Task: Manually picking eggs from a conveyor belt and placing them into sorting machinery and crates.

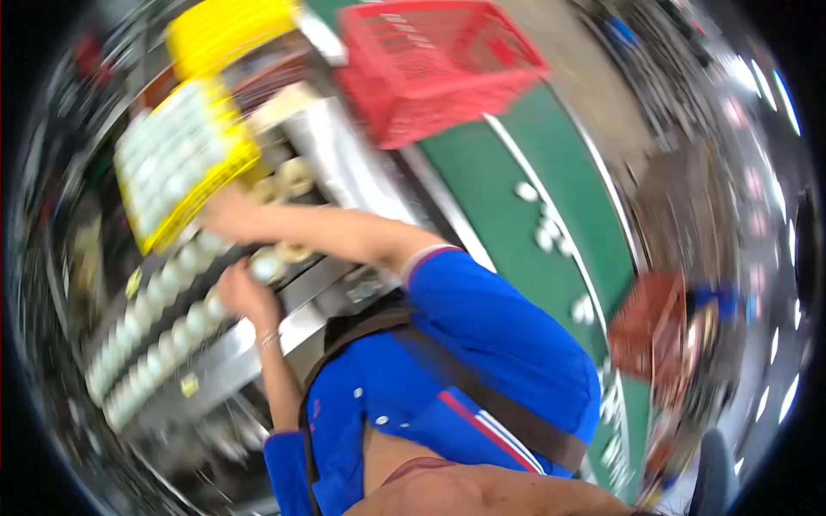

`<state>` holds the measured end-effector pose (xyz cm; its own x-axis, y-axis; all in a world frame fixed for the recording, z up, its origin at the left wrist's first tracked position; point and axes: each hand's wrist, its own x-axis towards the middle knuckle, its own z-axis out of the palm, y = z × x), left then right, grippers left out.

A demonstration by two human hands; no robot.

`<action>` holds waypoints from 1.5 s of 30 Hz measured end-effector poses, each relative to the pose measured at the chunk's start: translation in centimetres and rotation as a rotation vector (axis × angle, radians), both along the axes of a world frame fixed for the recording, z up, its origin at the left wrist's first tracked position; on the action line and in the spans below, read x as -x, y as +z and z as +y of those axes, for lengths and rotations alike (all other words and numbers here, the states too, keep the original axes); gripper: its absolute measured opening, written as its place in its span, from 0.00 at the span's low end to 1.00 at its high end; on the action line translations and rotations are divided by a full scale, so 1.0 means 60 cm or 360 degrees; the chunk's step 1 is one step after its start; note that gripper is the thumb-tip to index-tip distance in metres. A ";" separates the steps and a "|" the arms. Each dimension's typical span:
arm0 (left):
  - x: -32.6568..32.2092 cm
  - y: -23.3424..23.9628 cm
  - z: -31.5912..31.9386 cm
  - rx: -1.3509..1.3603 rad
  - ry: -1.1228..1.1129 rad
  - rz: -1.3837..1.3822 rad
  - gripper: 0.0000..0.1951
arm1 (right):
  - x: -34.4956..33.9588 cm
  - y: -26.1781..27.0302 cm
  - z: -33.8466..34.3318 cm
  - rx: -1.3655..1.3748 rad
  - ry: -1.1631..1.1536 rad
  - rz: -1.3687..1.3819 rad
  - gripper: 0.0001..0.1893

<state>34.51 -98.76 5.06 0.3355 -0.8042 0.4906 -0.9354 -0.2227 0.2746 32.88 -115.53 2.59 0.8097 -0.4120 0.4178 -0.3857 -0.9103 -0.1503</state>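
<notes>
My left hand [248, 293], a band at its wrist, is by the near row of white eggs [184, 335] on the rollers; its fingers are curled and blurred, and any hold is unclear. A larger pale egg [266, 266] lies just right of it. My right hand [226, 213] is at the lower right edge of a yellow plastic tray [213, 193] filled with pale eggs. Blur and the tray hide its fingers. Below it begins the far row of eggs [161, 293]. Round cream-coloured parts [295, 177] sit right of the tray.
Another yellow plastic container [226, 32] stands behind the tray. A red plastic crate [445, 71] sits over the green conveyor belt [471, 187], where loose white eggs [547, 235] lie along a rail. A darker red crate [645, 322] stands at the belt's far side. Metal edges run beside the egg rows.
</notes>
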 end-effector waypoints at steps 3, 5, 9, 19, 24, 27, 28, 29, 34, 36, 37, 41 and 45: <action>-0.018 -0.020 0.013 -0.0068 -0.0031 -0.0176 0.10 | 0.053 0.057 0.014 -0.0596 0.0040 0.0335 0.21; -0.069 -0.039 0.019 -0.0163 -0.0252 -0.0087 0.10 | 0.128 0.042 0.010 -0.0085 0.0023 -0.0345 0.18; -0.036 0.009 -0.006 -0.0175 -0.0065 0.0784 0.13 | 0.427 0.097 0.003 -0.0199 -0.0321 -0.0755 0.16; 0.539 0.021 -0.261 -0.1131 -0.1339 0.2266 0.19 | 1.038 -0.162 0.102 -0.0929 -0.2892 0.0745 0.22; 0.790 -0.170 -0.451 -0.1510 -0.0623 0.2535 0.38 | 1.092 -0.220 0.137 -0.0685 -0.2680 0.0232 0.22; 0.883 -0.252 -0.534 -0.1447 -0.0392 0.2281 0.37 | 1.119 -0.222 0.157 -0.0756 -0.2563 -0.0017 0.23; 0.915 -0.263 -0.550 -0.1393 -0.0457 0.2073 0.36 | 1.131 -0.221 0.171 -0.0812 -0.2533 -0.0108 0.24; 0.937 -0.273 -0.566 -0.1333 -0.0512 0.1867 0.36 | 1.144 -0.221 0.178 -0.0868 -0.2494 -0.0197 0.26; 0.942 -0.368 -0.583 -0.0790 -0.1154 0.0405 0.25 | 1.175 -0.156 0.176 -0.0966 -0.2364 -0.0235 0.26; 0.998 -0.326 -0.555 -0.0895 -0.1112 0.0554 0.23 | 1.208 -0.143 0.165 -0.1211 -0.2469 -0.0077 0.26; 1.025 -0.284 -0.543 -0.1179 -0.1052 0.0548 0.23 | 1.228 -0.145 0.162 -0.1341 -0.2502 -0.0001 0.28; 1.051 -0.204 -0.465 -0.1533 -0.1227 0.0103 0.26 | 1.237 -0.129 0.167 -0.1542 -0.2479 0.0114 0.31; 1.020 -0.205 -0.393 -0.1176 -0.1520 0.0287 0.26 | 1.202 -0.097 0.203 -0.1723 -0.2370 0.0318 0.33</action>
